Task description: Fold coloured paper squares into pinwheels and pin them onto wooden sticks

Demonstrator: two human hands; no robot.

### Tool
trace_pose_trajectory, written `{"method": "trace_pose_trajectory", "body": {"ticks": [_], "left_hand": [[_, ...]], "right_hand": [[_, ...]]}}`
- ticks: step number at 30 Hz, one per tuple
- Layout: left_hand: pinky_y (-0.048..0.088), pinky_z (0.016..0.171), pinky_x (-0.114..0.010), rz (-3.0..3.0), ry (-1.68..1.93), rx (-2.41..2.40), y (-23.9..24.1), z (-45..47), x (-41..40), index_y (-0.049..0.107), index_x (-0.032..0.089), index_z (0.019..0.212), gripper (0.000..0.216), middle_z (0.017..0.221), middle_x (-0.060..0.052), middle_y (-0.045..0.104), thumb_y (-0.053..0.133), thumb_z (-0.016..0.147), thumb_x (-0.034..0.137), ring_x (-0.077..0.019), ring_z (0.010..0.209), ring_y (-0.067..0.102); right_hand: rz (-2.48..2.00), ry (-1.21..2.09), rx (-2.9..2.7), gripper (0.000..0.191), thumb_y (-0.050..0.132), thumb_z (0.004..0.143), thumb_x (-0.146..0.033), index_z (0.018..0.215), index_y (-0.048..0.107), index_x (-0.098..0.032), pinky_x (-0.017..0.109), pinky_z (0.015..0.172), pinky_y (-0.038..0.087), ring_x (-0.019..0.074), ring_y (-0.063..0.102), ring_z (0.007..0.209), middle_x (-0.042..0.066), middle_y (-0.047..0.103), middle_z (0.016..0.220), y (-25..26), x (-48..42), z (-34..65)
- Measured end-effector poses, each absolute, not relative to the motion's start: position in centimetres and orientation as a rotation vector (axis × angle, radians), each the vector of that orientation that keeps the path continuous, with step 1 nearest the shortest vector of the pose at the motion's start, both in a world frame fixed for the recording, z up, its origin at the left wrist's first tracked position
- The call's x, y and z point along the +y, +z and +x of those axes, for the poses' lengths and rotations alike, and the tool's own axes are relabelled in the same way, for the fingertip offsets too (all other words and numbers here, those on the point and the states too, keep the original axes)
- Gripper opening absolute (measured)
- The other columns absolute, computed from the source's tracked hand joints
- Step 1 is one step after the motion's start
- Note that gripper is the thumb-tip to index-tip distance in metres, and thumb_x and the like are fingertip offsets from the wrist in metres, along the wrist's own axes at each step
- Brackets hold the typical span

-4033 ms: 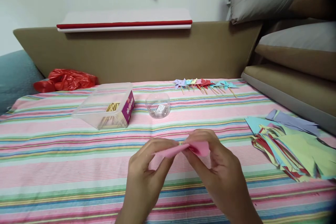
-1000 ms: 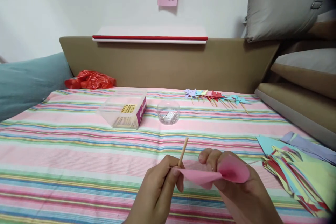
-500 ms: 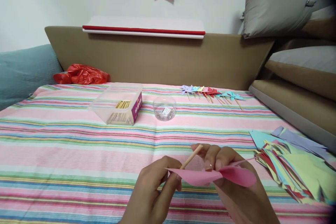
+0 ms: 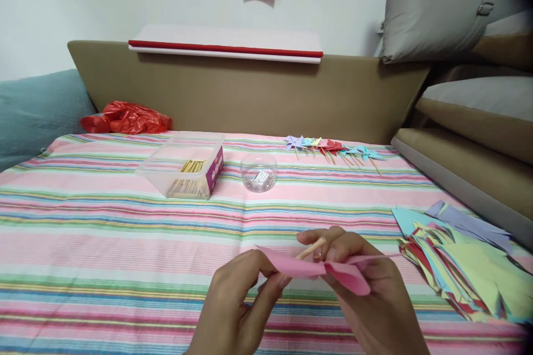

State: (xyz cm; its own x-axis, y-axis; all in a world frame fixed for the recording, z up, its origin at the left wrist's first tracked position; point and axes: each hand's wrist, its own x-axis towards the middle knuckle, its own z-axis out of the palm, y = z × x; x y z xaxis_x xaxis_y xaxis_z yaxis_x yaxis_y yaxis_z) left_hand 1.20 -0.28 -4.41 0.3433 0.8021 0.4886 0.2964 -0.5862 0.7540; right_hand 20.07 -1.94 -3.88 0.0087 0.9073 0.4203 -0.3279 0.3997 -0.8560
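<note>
A pink paper pinwheel with curled blades is between my two hands, low in the middle of the view. Behind its near blade a thin wooden stick slants up to the right, its lower part hidden by paper. My left hand is closed, thumb and forefinger pinching the stick's hidden lower part beside the left blade. My right hand is closed on the pinwheel near its centre, fingertips by the stick. A tiny shiny bit, perhaps a pin, glints at the right fingertips.
Farther back stand a clear plastic box of wooden sticks and a round clear tub of small shiny pieces. Several finished pinwheels lie behind. Cut coloured paper is piled on the right, near stacked cushions. A red bag lies back left.
The pinwheel has turned and shifted left between my hands, its left blade tipping up. The stick now leans flatter, and my right hand has come closer to my left.
</note>
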Motion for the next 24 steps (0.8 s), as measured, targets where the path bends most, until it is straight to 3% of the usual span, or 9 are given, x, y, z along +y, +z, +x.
{"method": "trace_pose_trajectory", "body": {"ticks": [5,12,18,24], "left_hand": [[0.047,0.061,-0.023,2.086,1.322,0.917,-4.4,1.1,0.0,0.068,0.025,0.093,0.014,0.077,0.001,0.071,0.056,0.098,0.02,-0.0143,0.064,0.062],[0.051,0.059,-0.024,1.994,1.246,0.997,-4.4,0.6,0.0,0.07,0.023,0.091,0.011,0.076,0.0,0.071,0.06,0.095,0.021,-0.0172,0.065,0.066],[0.052,0.06,-0.022,2.015,1.252,0.948,-4.7,0.5,0.1,0.071,0.025,0.099,0.016,0.086,-0.002,0.076,0.063,0.09,0.014,-0.0184,0.073,0.069],[0.051,0.056,-0.022,1.975,1.291,0.982,-4.8,0.6,0.1,0.071,0.024,0.09,0.011,0.077,-0.002,0.073,0.063,0.089,0.016,-0.0175,0.065,0.065]], "right_hand": [[-0.699,0.87,-1.232,0.006,0.073,0.093,-0.035,0.095,0.077,-0.032,0.028,0.093,0.059,0.0181,0.068,0.107,0.0,0.07,0.094,-3.4,-2.2,19.2],[-0.769,0.774,-1.399,0.008,0.073,0.092,-0.028,0.097,0.077,-0.033,0.028,0.093,0.059,0.0202,0.069,0.113,0.002,0.071,0.107,-2.7,-2.5,20.0],[-0.728,0.798,-1.414,0.01,0.069,0.096,-0.031,0.101,0.076,-0.035,0.035,0.103,0.055,0.0226,0.065,0.123,0.001,0.08,0.102,-2.7,-2.5,19.9],[-0.715,0.766,-1.408,0.007,0.07,0.095,-0.033,0.1,0.075,-0.034,0.034,0.105,0.053,0.0203,0.068,0.117,-0.001,0.08,0.101,-2.6,-2.4,19.9]]}}
